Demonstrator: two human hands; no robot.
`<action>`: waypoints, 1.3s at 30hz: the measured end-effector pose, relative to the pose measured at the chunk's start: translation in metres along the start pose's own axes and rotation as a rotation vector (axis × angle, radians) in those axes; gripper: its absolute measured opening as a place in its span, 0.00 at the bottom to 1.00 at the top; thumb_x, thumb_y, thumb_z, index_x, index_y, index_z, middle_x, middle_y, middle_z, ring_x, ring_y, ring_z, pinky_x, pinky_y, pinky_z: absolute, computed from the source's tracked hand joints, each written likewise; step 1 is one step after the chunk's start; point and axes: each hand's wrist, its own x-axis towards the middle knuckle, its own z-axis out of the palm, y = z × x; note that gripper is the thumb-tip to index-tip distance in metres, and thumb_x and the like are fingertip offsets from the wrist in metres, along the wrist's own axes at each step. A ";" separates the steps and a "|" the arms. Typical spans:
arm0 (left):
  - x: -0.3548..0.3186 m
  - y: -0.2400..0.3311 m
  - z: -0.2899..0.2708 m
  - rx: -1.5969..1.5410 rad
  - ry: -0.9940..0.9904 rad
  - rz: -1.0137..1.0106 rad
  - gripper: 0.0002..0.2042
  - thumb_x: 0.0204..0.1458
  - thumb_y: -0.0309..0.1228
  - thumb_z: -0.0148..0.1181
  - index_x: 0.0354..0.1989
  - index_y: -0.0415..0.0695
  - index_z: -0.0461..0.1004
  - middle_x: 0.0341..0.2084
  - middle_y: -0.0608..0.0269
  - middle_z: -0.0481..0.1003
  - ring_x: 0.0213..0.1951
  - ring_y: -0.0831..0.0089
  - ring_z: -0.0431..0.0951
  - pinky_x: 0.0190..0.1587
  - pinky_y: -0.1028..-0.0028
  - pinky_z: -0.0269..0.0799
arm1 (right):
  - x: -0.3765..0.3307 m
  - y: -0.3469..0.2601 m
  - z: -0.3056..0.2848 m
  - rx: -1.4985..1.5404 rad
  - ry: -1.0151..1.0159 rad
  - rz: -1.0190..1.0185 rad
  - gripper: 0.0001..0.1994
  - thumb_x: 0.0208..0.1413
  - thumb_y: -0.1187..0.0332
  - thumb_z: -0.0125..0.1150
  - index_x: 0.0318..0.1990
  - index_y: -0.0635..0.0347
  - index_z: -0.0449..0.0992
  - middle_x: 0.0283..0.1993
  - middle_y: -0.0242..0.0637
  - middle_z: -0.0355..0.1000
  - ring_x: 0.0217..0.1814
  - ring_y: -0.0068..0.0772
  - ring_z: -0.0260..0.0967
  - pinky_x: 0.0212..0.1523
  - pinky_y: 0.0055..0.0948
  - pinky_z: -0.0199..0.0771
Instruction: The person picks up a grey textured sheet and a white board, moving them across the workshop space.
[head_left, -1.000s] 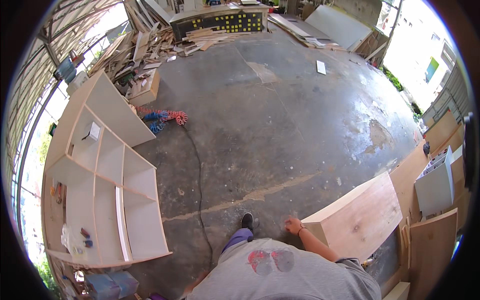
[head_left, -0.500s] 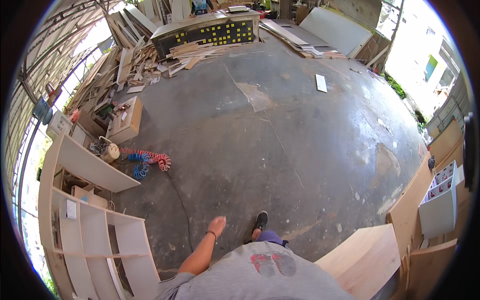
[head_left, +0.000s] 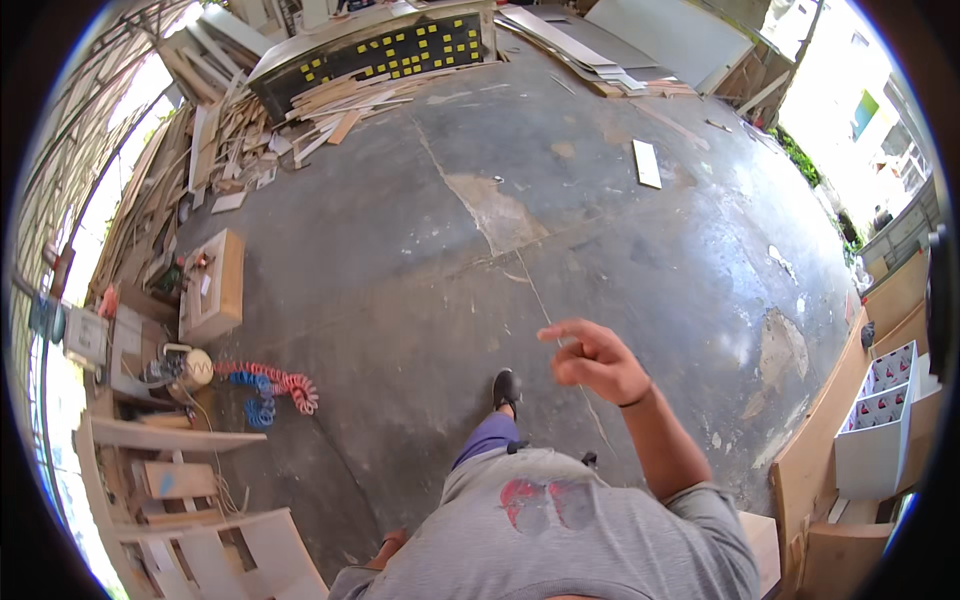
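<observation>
My right hand [head_left: 595,362] is raised in front of my body above the grey concrete floor [head_left: 450,330]. Its index finger points left, the other fingers are loosely bent, and nothing is in it. A dark band circles that wrist. Down at my left side, my left hand [head_left: 392,543] shows only in small part beside the grey shirt, its fingers hidden. One dark shoe [head_left: 507,390] is on the floor below. Neither hand touches anything that I can make out.
Coiled red hose [head_left: 290,385] and blue hose [head_left: 260,405] lie left, near a wooden box [head_left: 225,290] and pale shelf unit [head_left: 280,550]. Scrap wood [head_left: 240,150] is heaped before a workbench [head_left: 375,55]. A white compartmented cabinet [head_left: 870,465] stands right; a white board [head_left: 647,164] lies ahead.
My right hand has come into view and up in front. The left hand has dropped back beside my body. The hoses and shelf unit appear lower and farther left as I move forward.
</observation>
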 end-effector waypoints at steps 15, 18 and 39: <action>0.080 0.587 -0.595 -0.761 0.488 0.863 0.15 0.53 0.36 0.48 0.43 0.37 0.67 0.29 0.65 0.72 0.33 0.80 0.70 0.38 0.78 0.65 | 0.328 -0.210 -0.225 0.166 -0.895 -0.625 0.09 0.50 0.72 0.52 0.38 0.66 0.72 0.15 0.35 0.62 0.11 0.24 0.55 0.10 0.24 0.50; 0.178 0.560 -0.605 -0.617 0.427 0.589 0.15 0.53 0.36 0.48 0.43 0.37 0.66 0.29 0.65 0.72 0.32 0.79 0.70 0.37 0.78 0.66 | 0.387 -0.236 -0.284 0.158 -0.916 -0.635 0.08 0.50 0.72 0.52 0.37 0.65 0.72 0.14 0.34 0.61 0.10 0.23 0.54 0.10 0.23 0.49; 0.456 0.840 -0.981 -0.635 0.292 0.259 0.16 0.52 0.38 0.50 0.43 0.39 0.65 0.31 0.65 0.71 0.33 0.77 0.71 0.36 0.76 0.66 | 0.897 -0.306 -0.691 0.225 -0.894 -0.608 0.05 0.50 0.72 0.53 0.32 0.62 0.73 0.11 0.29 0.56 0.07 0.19 0.48 0.07 0.21 0.42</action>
